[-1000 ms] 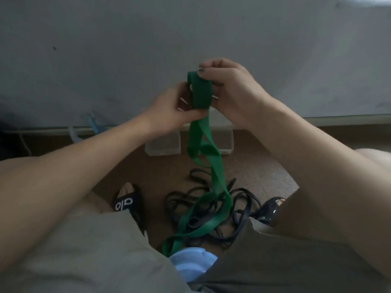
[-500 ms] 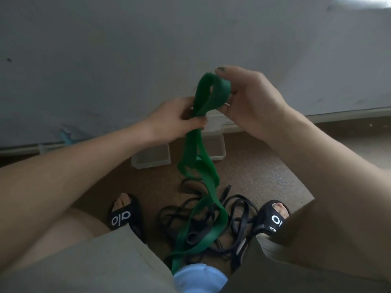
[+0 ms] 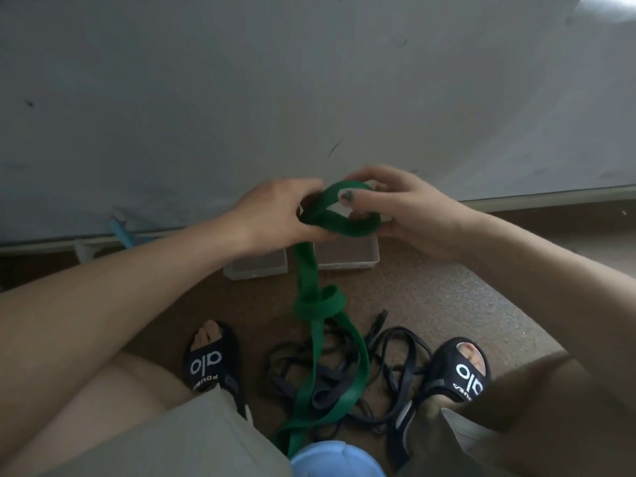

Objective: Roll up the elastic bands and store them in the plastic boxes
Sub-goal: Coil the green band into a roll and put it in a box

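Observation:
A long green elastic band [image 3: 311,304] hangs from both hands down to the floor between my feet, twisted into a loose knot halfway down. My left hand [image 3: 278,215] pinches the band where its loop crosses. My right hand [image 3: 395,208] holds the other side of the loop, thumb inside it. The loop lies open and loose between the hands. A tangle of black elastic bands [image 3: 389,359] lies on the floor under the green one. Two clear plastic boxes [image 3: 347,258] sit on the floor by the wall, partly hidden behind my hands.
A grey wall [image 3: 309,98] rises just behind the boxes. My feet in black slides [image 3: 210,359] stand either side of the band pile on a brown floor. A light blue seat edge [image 3: 330,459] shows at the bottom. A blue object [image 3: 120,228] leans at the wall, left.
The tight roll of green band seen earlier has opened into a wide loose loop. Both hands have dropped lower in view, and the camera now tilts further down.

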